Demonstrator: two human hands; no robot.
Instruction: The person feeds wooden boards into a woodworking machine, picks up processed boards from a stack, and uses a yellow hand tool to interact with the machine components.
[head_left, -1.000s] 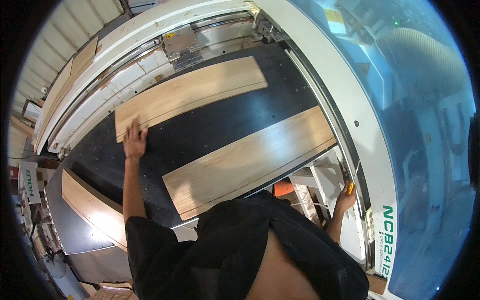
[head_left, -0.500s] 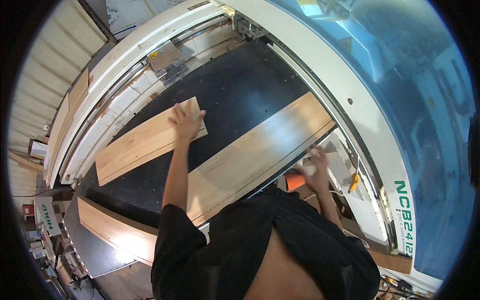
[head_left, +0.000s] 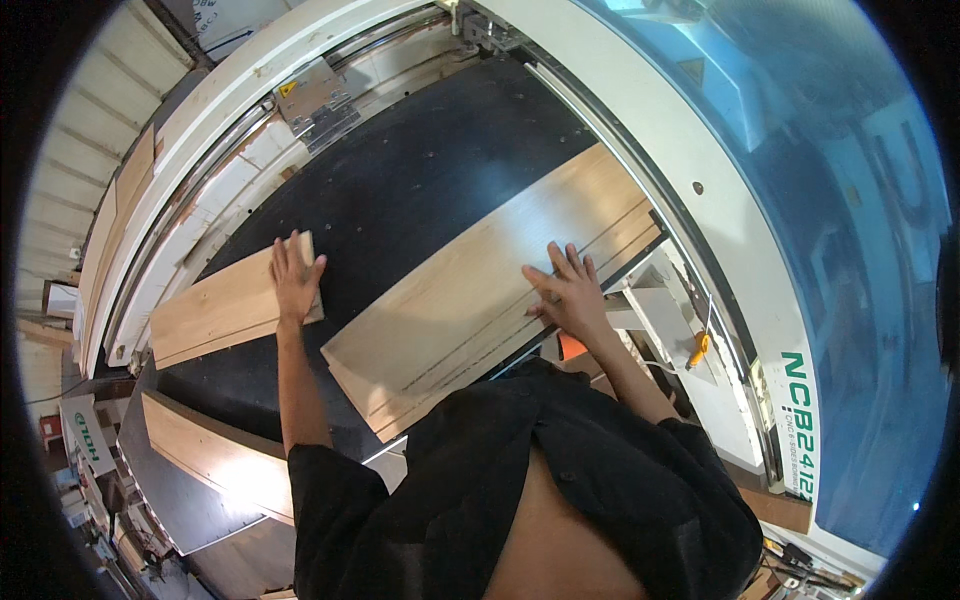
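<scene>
My left hand (head_left: pixel 294 285) lies with fingers stretched out over the right end of a shorter wood-grain board (head_left: pixel 215 307), which rests on the black table (head_left: pixel 415 165) of a machine. My right hand (head_left: pixel 568 295) is spread over the near edge of a longer wood-grain board (head_left: pixel 480 265) in the middle. Dark lines like grooves run along that board's near side. Neither hand wraps around anything. A third wood-grain board (head_left: pixel 215 450) lies at the lower left, partly behind my left arm.
A white machine frame (head_left: pixel 690 150) with a rail curves around the table, with a blue translucent cover (head_left: pixel 850 260) at right. A metal bracket (head_left: pixel 318 102) sits on the far-left rail. An orange-handled tool (head_left: pixel 697 349) hangs near the right rail; an orange object (head_left: pixel 571 346) shows below my right hand.
The shorter board has slid left, away from the longer one, with my left hand on it. My right hand has moved from beside the longer board's near edge onto its top.
</scene>
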